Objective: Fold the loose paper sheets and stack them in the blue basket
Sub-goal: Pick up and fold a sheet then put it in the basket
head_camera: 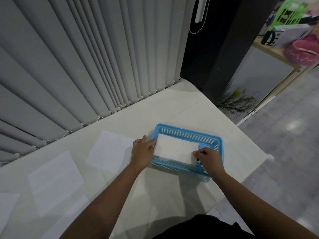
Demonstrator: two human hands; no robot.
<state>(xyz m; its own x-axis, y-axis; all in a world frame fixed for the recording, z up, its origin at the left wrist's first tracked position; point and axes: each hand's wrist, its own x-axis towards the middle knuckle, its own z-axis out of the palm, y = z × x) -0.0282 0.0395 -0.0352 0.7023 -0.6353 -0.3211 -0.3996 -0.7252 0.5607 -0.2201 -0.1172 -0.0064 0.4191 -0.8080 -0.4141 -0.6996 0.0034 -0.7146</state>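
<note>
Folded paper: inside blue basket, pinched at ends by left hand, right hand. Loose sheets left of basket. Risk: uneven release, fold springs open, paper tilts against rim.

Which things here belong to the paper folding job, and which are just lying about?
Job:
folded sheet
blue basket
loose sheets

Lying about:
green rack
pink slippers
dried plant
</note>
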